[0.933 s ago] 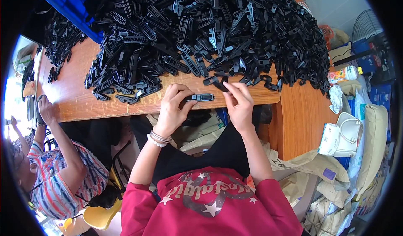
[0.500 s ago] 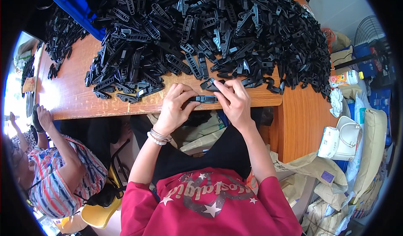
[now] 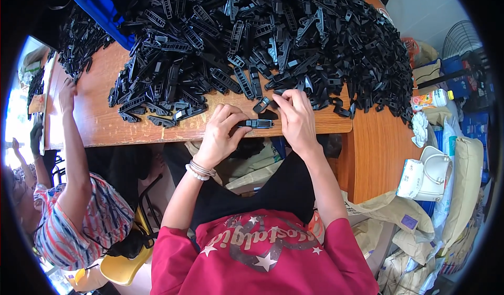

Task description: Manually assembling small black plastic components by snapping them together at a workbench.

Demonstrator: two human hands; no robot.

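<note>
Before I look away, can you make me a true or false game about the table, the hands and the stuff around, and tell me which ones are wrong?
1. The left hand pinches a black piece. True.
2. The bracelets are on the right wrist. False: the bracelets are on the left wrist.
3. The right hand wears a glove. False: the right hand is bare.
4. A big pile of black parts lies on the wooden table. True.
5. The shirt nearest the camera is green. False: that shirt is dark red.
6. There is a white handbag on the person's right. True.
</note>
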